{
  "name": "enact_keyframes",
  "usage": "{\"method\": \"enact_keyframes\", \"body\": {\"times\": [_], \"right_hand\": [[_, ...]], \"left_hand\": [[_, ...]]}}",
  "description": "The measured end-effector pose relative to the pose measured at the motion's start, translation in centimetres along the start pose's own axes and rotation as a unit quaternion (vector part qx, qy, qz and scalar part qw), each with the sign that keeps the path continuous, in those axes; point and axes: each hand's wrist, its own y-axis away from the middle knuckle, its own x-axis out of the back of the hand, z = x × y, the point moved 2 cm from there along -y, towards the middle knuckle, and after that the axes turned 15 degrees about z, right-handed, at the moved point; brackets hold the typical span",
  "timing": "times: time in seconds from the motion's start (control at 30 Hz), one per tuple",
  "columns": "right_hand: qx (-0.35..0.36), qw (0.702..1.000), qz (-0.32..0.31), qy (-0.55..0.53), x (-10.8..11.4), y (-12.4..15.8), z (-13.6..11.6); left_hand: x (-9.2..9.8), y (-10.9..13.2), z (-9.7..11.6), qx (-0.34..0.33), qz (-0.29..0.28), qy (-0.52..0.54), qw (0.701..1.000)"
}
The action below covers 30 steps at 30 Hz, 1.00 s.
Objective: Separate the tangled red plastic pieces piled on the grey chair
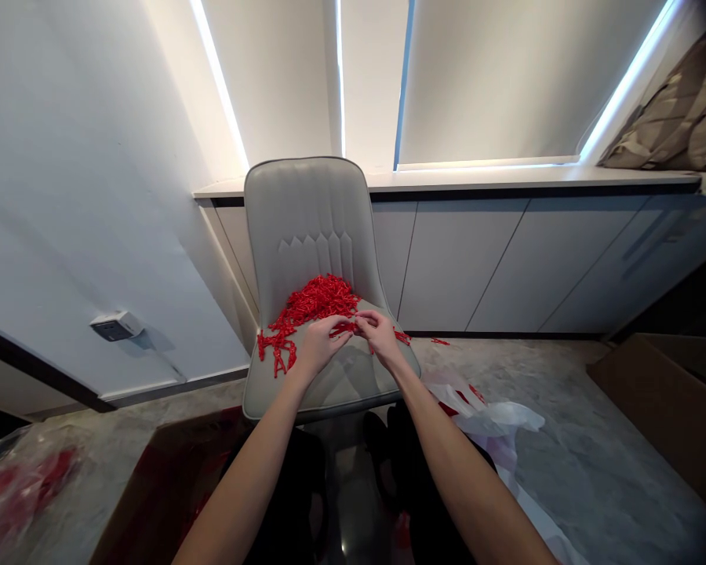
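Pale cupboards (pixel 464 263) line the wall behind a gray upholstered chair (pixel 306 224). Far left of the grips, on the floor, sits a clear bag of red pieces (pixel 17 490); the heap of small red plastic pieces (pixel 314 302) lies on the seat just beyond them. The left grip (pixel 323 345) and right grip (pixel 380 337), curled almost shut, pinch a red piece (pixel 344 328) between them, with a crumpled white plastic bag (pixel 488 416) and a cardboard box (pixel 671 392) on the floor to their right.

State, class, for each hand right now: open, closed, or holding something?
Left hand: closed, pinching a strand of small red pieces.
Right hand: closed, pinching the same strand.
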Motion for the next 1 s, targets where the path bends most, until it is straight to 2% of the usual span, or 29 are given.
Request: {"method": "enact_keyframes", "body": {"times": [0.3,0.7,1.0], "right_hand": [[-0.001,1.000,-0.002,0.006,-0.8,0.0,0.8],[0.008,1.000,-0.019,0.002,-1.5,0.3,0.4],[0.053,0.998,-0.028,0.028,-1.7,0.7,-0.4]], "left_hand": [[0.4,0.2,0.0,0.002,0.027,-0.011,1.000],[1.0,0.2,-0.1,0.013,0.012,-0.001,1.000],[1.1,0.2,0.0,0.007,0.019,0.003,1.000]]}}
